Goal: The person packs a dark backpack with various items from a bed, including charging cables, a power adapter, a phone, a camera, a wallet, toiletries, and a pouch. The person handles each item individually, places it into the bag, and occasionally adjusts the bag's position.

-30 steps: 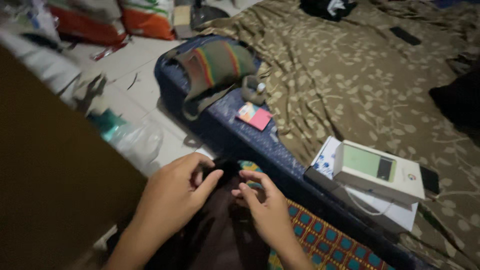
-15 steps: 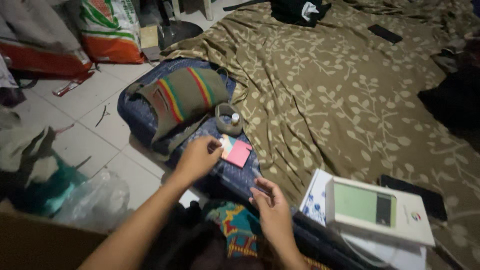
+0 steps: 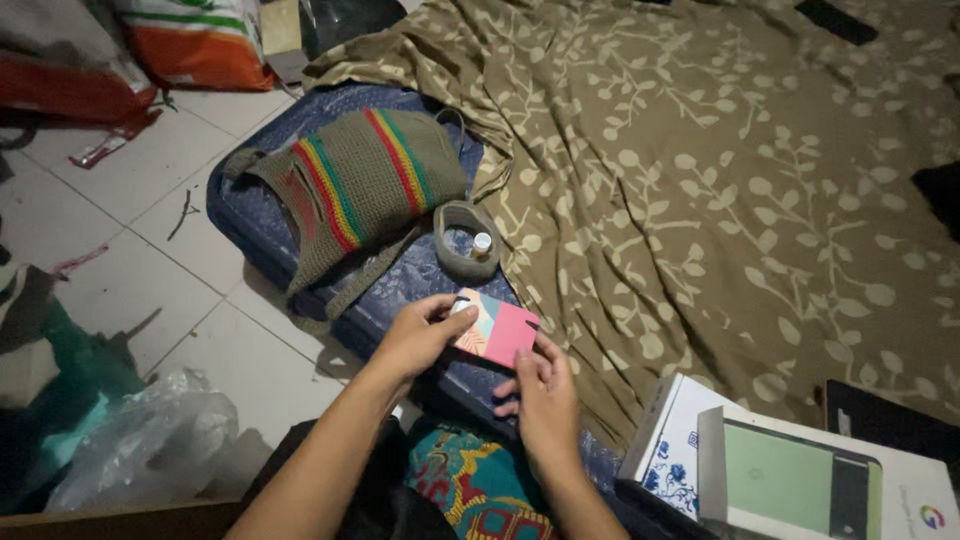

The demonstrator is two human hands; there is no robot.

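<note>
A small flat pink card-like packet [image 3: 497, 330] with a multicoloured patch sits at the edge of the blue mattress [image 3: 262, 222]. My left hand [image 3: 418, 334] grips its left end with thumb and fingers. My right hand [image 3: 541, 395] touches its lower right corner with fingertips. Just beyond the packet lies a small grey pouch [image 3: 467, 240] with a little bottle inside it, and a knitted olive bag [image 3: 355, 184] with red, yellow and green stripes.
An olive leaf-patterned sheet [image 3: 720, 170] covers the mattress to the right. A white box with a green screen [image 3: 815, 480] lies at the lower right. Crumpled plastic bags [image 3: 140, 445] and sacks [image 3: 190, 40] lie on the tiled floor at the left. Patterned cloth [image 3: 470, 490] sits on my lap.
Both hands moved forward from my lap to the pink packet, and my left hand has taken hold of it. The camera has closed in on the mattress edge.
</note>
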